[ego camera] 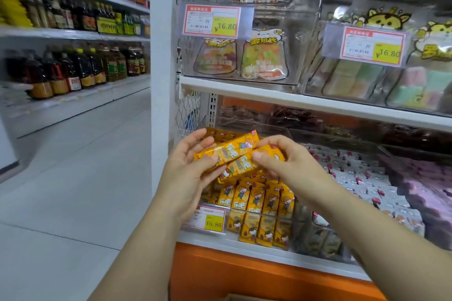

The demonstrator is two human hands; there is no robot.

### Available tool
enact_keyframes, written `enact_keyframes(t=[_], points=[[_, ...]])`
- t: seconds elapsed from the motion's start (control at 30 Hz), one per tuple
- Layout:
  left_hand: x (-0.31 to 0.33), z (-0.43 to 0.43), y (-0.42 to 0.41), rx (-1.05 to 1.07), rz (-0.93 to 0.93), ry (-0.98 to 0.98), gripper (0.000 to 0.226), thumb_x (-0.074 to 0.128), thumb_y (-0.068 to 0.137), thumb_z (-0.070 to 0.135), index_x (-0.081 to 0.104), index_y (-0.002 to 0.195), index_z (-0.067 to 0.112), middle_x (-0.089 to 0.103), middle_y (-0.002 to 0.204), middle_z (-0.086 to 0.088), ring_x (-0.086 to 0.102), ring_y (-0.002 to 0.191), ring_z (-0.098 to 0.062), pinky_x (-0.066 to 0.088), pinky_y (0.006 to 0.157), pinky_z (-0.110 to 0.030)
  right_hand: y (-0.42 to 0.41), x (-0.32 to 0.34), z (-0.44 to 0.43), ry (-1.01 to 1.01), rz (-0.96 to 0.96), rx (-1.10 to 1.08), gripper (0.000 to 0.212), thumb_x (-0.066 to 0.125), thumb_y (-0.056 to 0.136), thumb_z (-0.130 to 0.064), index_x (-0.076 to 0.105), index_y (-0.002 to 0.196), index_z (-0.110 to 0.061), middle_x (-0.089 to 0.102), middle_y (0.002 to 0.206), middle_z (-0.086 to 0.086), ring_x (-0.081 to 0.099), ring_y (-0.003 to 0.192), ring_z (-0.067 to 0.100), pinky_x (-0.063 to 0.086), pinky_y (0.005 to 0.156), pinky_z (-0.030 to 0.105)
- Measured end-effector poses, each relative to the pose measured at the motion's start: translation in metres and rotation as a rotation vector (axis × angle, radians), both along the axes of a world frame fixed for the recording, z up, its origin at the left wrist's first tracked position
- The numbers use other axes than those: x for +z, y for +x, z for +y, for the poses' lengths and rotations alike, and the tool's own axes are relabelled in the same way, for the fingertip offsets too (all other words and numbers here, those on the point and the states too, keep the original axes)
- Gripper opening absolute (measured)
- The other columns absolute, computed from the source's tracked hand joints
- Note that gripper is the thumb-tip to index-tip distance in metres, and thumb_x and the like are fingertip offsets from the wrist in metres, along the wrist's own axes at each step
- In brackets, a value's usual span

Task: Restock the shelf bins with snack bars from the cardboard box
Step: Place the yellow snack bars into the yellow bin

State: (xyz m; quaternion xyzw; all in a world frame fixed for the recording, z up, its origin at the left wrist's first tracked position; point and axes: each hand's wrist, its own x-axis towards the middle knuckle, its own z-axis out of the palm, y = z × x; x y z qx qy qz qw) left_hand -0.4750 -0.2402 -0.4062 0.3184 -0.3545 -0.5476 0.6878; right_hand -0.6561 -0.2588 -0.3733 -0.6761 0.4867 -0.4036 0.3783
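Note:
My left hand and my right hand together hold a few orange snack bars lying crosswise above the clear shelf bin. The left fingers and thumb grip the bars' left ends; the right fingers pinch their right ends. Below them, the bin holds several upright orange snack bars of the same kind. A sliver of the cardboard box shows at the bottom edge.
A yellow 15.80 price tag hangs on the bin's front. Neighbouring bins hold white-wrapped snacks and purple ones. The shelf above carries bagged sweets. An aisle floor and shelves of oil bottles lie to the left.

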Motion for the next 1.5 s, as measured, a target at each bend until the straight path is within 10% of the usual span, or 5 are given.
enact_keyframes(t=[0.2, 0.67, 0.8, 1.13, 1.5], points=[[-0.004, 0.001, 0.020, 0.074, -0.293, -0.106, 0.037, 0.057, 0.087, -0.005, 0.062, 0.104, 0.028, 0.067, 0.106, 0.008, 0.064, 0.102, -0.008, 0.053, 0.070, -0.022, 0.025, 0.008, -0.011, 0.167, -0.194, 0.090, 0.046, 0.069, 0.084, -0.020, 0.049, 0.125, -0.018, 0.066, 0.097, 0.002, 0.063, 0.068, 0.006, 0.050, 0.062, 0.023], [-0.023, 0.006, 0.047, 0.275, -0.979, -0.053, 0.028, 0.060, 0.090, 0.007, 0.064, 0.107, 0.029, 0.068, 0.103, 0.012, 0.062, 0.097, 0.000, 0.053, 0.084, -0.019, 0.066, -0.009, -0.038, -0.093, 0.121, 0.120, 0.023, 0.071, 0.082, -0.028, 0.065, 0.102, -0.019, 0.072, 0.092, -0.001, 0.069, 0.082, 0.015, 0.057, 0.076, 0.033], [-0.028, 0.007, 0.052, 0.361, -1.154, -0.014, 0.029, 0.056, 0.092, 0.010, 0.065, 0.112, 0.029, 0.069, 0.103, 0.012, 0.063, 0.094, -0.002, 0.050, 0.084, -0.021, 0.073, -0.035, -0.053, -0.261, 0.486, 0.126, 0.030, 0.070, 0.082, -0.036, 0.057, 0.109, -0.032, 0.064, 0.103, -0.007, 0.055, 0.080, 0.013, 0.048, 0.074, 0.032], [-0.032, 0.007, 0.055, 0.373, -1.204, 0.009, 0.024, 0.056, 0.092, 0.015, 0.064, 0.109, 0.031, 0.064, 0.096, 0.017, 0.058, 0.084, 0.004, 0.044, 0.073, -0.011, 0.076, -0.057, -0.055, -0.306, 1.020, 0.078, 0.046, 0.060, 0.086, -0.049, 0.052, 0.127, -0.032, 0.052, 0.115, -0.003, 0.051, 0.112, 0.020, 0.032, 0.098, 0.039], [-0.032, 0.020, 0.032, 0.407, -1.239, -0.046, 0.026, 0.054, 0.093, 0.015, 0.063, 0.115, 0.027, 0.064, 0.111, 0.010, 0.059, 0.092, -0.008, 0.053, 0.085, -0.034, 0.051, -0.045, -0.021, -0.380, 0.848, -0.028, 0.064, 0.061, 0.079, -0.059, 0.041, 0.135, -0.035, 0.046, 0.125, -0.005, 0.050, 0.113, 0.016, 0.033, 0.099, 0.039]])
